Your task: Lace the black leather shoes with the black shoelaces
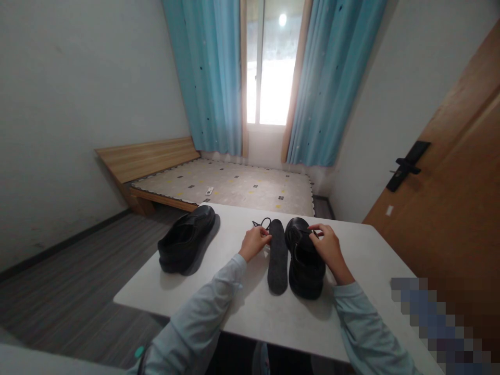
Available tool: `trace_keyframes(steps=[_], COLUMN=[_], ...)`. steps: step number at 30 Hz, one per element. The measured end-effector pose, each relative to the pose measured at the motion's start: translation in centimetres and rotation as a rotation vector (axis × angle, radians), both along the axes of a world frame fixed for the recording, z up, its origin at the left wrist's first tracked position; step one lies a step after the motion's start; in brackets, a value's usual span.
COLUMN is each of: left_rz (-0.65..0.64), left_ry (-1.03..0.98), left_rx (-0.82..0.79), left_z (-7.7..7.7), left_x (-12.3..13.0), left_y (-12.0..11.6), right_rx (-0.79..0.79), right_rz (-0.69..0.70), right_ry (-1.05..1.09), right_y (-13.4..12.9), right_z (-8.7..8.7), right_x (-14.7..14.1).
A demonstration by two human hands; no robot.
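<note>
A black shoe stands on the white table, toe pointing away from me. At its upper, my right hand is closed in a pinch on a thin dark strand that looks like a shoelace. A flat dark grey insole lies left of this shoe. By the insole's left edge, my left hand pinches with thumb and forefinger; a black shoelace loops out just beyond those fingers. What lies under the left palm is partly hidden. Farther left rests a second black shoe, apart from both hands.
The white table has its far edge near a bed with a patterned mattress, on which a small white remote lies. A wooden door stands at the right. Blue curtains flank the window.
</note>
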State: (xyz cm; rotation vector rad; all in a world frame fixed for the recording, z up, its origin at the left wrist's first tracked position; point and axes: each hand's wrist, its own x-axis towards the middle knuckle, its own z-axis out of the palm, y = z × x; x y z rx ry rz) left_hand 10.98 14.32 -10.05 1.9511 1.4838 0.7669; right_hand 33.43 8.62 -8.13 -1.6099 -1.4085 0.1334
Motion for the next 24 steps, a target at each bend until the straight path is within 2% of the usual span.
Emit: trace_keyframes(steps=[9, 14, 19, 24], left_rz=[0.038, 0.015, -0.063, -0.137], left_ry=[-0.227, -0.540, -0.826, -1.021], left_rx=[-0.098, -0.257, -0.429, -0.603], left_z=[0.9, 1.9, 2.4, 1.9], left_x=[-0.1, -0.7, -1.2, -1.3], left_y=[0.0, 0.0, -0.1, 0.3], right_rx=[-0.153, -0.186, -0.186, -0.163], right_rz=[0.225, 0.328, 0.340, 0.314], right_ry=[-0.149, -0.181, -0.205, -0.232], right_y=[-0.1, -0.3, -0.1, -0.1], right_z=[-0.2, -0.3, -0.6, -1.0], right_x=[0.6, 0.9, 1.3, 1.2])
